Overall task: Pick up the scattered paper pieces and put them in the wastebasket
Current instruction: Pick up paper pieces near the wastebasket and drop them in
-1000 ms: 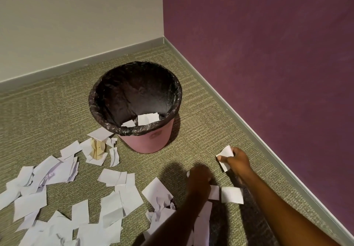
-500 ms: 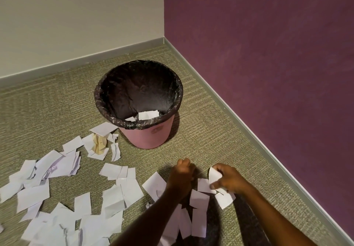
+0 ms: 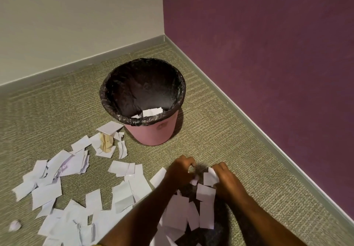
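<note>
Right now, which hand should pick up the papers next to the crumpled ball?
Left, probably. The papers by the crumpled ball lie far to the person's left, nearer the left hand. The right hand is farther away and pinches a paper piece.

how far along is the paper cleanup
Barely started. Done: a couple of white pieces lie inside the wastebasket. In hand: the right hand pinches one white piece just above the carpet; the left hand is curled beside it, its hold unclear. Left: most scattered pieces lie across the carpet, plus a tan piece and a crumpled ball.
</note>
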The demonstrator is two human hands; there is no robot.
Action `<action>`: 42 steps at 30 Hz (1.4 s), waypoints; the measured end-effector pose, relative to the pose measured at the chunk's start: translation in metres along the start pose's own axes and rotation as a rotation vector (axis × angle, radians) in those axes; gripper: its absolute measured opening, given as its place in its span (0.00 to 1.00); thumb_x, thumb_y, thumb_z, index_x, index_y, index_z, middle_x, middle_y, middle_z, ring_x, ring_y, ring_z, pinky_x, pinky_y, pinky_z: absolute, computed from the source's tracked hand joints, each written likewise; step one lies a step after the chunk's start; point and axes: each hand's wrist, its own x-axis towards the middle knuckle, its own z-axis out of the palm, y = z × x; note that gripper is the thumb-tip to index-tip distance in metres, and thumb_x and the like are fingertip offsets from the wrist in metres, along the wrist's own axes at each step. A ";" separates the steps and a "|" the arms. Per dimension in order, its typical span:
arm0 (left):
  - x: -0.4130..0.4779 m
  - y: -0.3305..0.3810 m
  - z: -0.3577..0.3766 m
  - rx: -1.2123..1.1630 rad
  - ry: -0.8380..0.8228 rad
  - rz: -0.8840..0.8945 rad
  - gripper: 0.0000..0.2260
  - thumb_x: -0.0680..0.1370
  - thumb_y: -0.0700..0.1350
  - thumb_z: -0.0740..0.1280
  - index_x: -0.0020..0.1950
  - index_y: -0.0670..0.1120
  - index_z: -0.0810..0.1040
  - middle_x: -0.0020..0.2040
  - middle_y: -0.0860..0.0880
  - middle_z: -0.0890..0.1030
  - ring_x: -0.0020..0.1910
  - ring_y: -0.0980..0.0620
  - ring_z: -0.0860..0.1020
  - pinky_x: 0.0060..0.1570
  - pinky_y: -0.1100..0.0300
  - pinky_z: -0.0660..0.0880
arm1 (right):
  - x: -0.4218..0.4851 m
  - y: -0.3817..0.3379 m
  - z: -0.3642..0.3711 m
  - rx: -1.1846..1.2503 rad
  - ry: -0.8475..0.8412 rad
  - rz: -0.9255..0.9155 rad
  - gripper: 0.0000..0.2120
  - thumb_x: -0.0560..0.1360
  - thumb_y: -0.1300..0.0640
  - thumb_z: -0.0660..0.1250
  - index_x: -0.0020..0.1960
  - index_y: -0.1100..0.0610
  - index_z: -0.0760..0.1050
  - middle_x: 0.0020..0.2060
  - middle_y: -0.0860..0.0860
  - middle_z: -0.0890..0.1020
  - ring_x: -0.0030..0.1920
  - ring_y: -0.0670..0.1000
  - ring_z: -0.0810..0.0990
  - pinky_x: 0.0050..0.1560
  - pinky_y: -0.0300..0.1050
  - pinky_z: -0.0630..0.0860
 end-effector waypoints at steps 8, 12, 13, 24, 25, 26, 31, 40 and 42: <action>-0.023 0.012 0.012 0.140 0.052 0.110 0.07 0.77 0.51 0.60 0.44 0.48 0.70 0.40 0.45 0.75 0.36 0.39 0.76 0.31 0.53 0.69 | 0.004 -0.006 -0.005 -0.102 0.014 0.028 0.20 0.70 0.61 0.75 0.59 0.51 0.75 0.57 0.47 0.74 0.52 0.54 0.80 0.42 0.50 0.75; -0.025 0.018 0.008 0.160 -0.015 -0.010 0.08 0.71 0.49 0.67 0.41 0.48 0.68 0.43 0.43 0.76 0.42 0.36 0.78 0.36 0.52 0.68 | 0.000 -0.007 -0.002 -0.036 0.032 0.102 0.15 0.71 0.63 0.74 0.52 0.50 0.74 0.52 0.46 0.74 0.47 0.52 0.78 0.43 0.52 0.77; -0.025 0.021 0.006 0.116 -0.026 -0.085 0.09 0.72 0.49 0.67 0.42 0.47 0.69 0.42 0.45 0.75 0.43 0.37 0.77 0.37 0.54 0.66 | 0.000 -0.007 -0.004 -0.011 0.036 0.119 0.15 0.71 0.62 0.74 0.51 0.50 0.73 0.50 0.46 0.75 0.45 0.52 0.78 0.42 0.51 0.76; -0.002 0.087 -0.035 -1.039 0.059 -0.535 0.10 0.84 0.34 0.61 0.63 0.45 0.75 0.50 0.39 0.82 0.38 0.50 0.82 0.38 0.57 0.81 | 0.012 -0.043 -0.074 1.133 0.215 0.415 0.12 0.78 0.61 0.77 0.60 0.61 0.82 0.46 0.59 0.88 0.41 0.57 0.85 0.37 0.51 0.82; 0.005 0.101 -0.042 -1.101 0.077 -0.502 0.10 0.84 0.35 0.63 0.64 0.45 0.77 0.54 0.41 0.85 0.45 0.48 0.85 0.46 0.54 0.84 | 0.013 -0.053 -0.091 1.219 0.245 0.372 0.13 0.79 0.60 0.76 0.62 0.60 0.83 0.47 0.59 0.89 0.42 0.56 0.86 0.38 0.49 0.82; 0.011 0.119 -0.053 -1.162 0.104 -0.477 0.10 0.85 0.37 0.64 0.64 0.46 0.79 0.56 0.43 0.87 0.54 0.46 0.87 0.55 0.51 0.84 | 0.014 -0.064 -0.108 1.297 0.271 0.324 0.13 0.80 0.59 0.76 0.63 0.59 0.83 0.50 0.59 0.89 0.44 0.55 0.86 0.39 0.48 0.82; 0.029 0.200 -0.122 -1.491 0.329 -0.300 0.11 0.87 0.38 0.63 0.65 0.45 0.82 0.60 0.41 0.87 0.59 0.43 0.86 0.59 0.47 0.83 | 0.011 -0.127 -0.195 1.523 0.329 -0.013 0.17 0.80 0.63 0.73 0.68 0.57 0.80 0.56 0.55 0.89 0.53 0.54 0.88 0.51 0.50 0.86; 0.019 0.212 -0.257 -1.520 0.731 -0.292 0.14 0.86 0.52 0.65 0.66 0.44 0.80 0.60 0.40 0.86 0.60 0.38 0.85 0.58 0.42 0.82 | 0.040 -0.249 -0.264 1.368 0.163 -0.203 0.17 0.80 0.60 0.75 0.67 0.55 0.79 0.56 0.56 0.89 0.55 0.55 0.89 0.48 0.49 0.86; 0.008 0.208 -0.275 -1.535 0.693 -0.355 0.25 0.84 0.62 0.64 0.64 0.40 0.81 0.57 0.37 0.87 0.60 0.34 0.85 0.51 0.43 0.83 | 0.048 -0.267 -0.263 1.350 0.078 -0.165 0.17 0.80 0.61 0.74 0.67 0.57 0.78 0.57 0.59 0.88 0.54 0.57 0.90 0.47 0.50 0.87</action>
